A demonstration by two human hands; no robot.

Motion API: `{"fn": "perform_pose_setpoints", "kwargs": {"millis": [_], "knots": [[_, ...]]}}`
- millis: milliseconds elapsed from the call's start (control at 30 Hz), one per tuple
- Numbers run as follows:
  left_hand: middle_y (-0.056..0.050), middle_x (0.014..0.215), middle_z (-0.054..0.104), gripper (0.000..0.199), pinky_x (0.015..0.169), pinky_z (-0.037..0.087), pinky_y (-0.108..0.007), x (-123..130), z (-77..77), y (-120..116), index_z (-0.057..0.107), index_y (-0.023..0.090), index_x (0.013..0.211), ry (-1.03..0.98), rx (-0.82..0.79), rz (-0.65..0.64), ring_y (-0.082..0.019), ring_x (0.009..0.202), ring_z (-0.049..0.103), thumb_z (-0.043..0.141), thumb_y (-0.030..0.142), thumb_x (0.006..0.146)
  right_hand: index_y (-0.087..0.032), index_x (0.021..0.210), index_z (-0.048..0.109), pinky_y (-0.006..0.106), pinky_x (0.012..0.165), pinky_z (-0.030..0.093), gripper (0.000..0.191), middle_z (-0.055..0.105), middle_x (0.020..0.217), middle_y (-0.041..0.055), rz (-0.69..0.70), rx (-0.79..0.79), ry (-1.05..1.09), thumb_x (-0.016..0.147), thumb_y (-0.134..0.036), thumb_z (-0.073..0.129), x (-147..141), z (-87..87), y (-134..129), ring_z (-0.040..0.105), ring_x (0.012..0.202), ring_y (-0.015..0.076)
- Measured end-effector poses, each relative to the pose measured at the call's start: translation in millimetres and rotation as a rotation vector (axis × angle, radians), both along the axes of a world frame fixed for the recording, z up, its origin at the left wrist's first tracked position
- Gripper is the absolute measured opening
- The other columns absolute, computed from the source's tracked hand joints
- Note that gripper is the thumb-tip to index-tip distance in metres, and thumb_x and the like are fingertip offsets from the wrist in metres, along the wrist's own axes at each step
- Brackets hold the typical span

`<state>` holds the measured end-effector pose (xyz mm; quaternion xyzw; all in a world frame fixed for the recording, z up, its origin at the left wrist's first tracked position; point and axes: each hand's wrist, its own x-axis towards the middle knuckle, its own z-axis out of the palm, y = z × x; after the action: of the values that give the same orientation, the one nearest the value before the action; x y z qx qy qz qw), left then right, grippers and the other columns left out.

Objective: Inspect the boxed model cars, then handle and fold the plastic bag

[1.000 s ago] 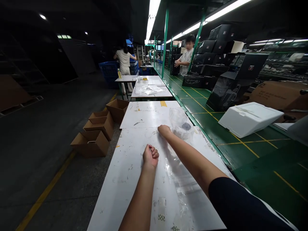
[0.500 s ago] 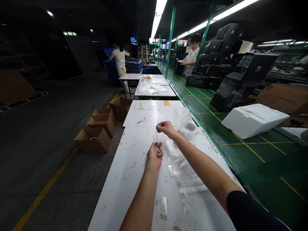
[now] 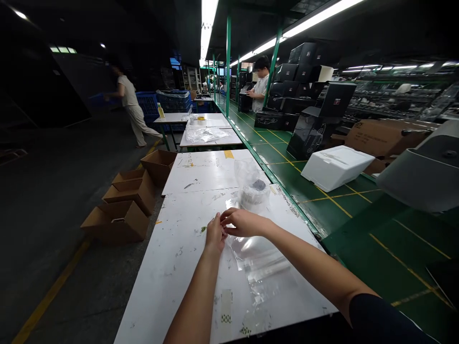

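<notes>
My left hand point(image 3: 215, 234) is raised over the white table point(image 3: 172, 267) with its fingers curled closed. My right hand point(image 3: 244, 222) meets it from the right, fingertips bent down against the left fingers. Whatever lies between them is hidden. A small green-marked bit point(image 3: 203, 229) shows just left of my left hand. Flat clear plastic bags point(image 3: 261, 267) lie beneath and right of my hands. Behind them stands a round, clear-wrapped bundle point(image 3: 254, 196) with a grey patch. Nearer to me, a clear strip with green dots point(image 3: 226, 306) is stuck on the tabletop.
Open cardboard boxes point(image 3: 118, 222) stand on the floor at left. More tables point(image 3: 211, 138) carry clear plastic ahead. Right of the green edge are a white foam box point(image 3: 337, 167) and stacked black boxes point(image 3: 304, 129). One person point(image 3: 131, 102) walks at left; another point(image 3: 260, 86) stands beyond.
My hands, apart earlier with a thin clear strip between them, have come together. The view has turned right. The person at left has moved from the blue crates and walks leftward.
</notes>
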<state>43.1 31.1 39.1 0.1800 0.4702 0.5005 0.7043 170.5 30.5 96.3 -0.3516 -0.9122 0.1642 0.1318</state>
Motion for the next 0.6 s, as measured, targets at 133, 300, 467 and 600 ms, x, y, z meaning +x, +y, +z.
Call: {"fn": "perform_pose_setpoints", "kwargs": {"millis": [133,300,467,600], "knots": [[0.006,0.05,0.033,0.025,0.034,0.012,-0.017,-1,8.9,-3,0.047,0.013,0.074,-0.1,-0.066,-0.002,-0.004,0.036,0.028,0.057,0.033,0.086,-0.017,0.104,0.07,0.025,0.087,0.048,0.025,0.061,0.113,0.0078,0.067,-0.058,0.073,0.087,-0.027,0.055,10,7.5,-11,0.059,0.097,0.0131],[0.003,0.052,0.036,0.039,0.035,0.024,-0.018,-8,8.4,-5,0.038,0.015,0.067,-0.338,-0.12,-0.046,-0.006,0.038,0.034,0.044,0.045,0.092,-0.012,0.102,0.068,0.035,0.103,0.043,0.031,0.059,0.12,0.0114,0.016,0.312,0.132,0.09,-0.035,0.051,-14,-28.6,-31,0.052,0.116,0.0205],[0.004,0.048,0.028,0.037,0.037,0.026,-0.016,-16,10.4,2,0.026,0.017,0.063,-0.401,-0.153,0.01,-0.006,0.037,0.034,0.041,0.029,0.095,-0.012,0.106,0.067,0.035,0.105,0.043,0.03,0.059,0.122,0.0106,0.015,0.307,0.232,0.094,-0.028,0.045,-16,-41.2,-37,0.05,0.123,0.0194],[0.007,0.049,0.021,0.038,0.035,0.015,-0.015,-21,19.0,6,0.025,0.017,0.063,-0.315,-0.102,0.033,-0.005,0.036,0.024,0.046,0.028,0.093,-0.016,0.119,0.061,0.029,0.079,0.053,0.037,0.063,0.111,0.0095,-0.432,0.016,0.47,0.092,-0.037,0.049,45,-14.5,-23,0.062,0.092,0.0144]]}}
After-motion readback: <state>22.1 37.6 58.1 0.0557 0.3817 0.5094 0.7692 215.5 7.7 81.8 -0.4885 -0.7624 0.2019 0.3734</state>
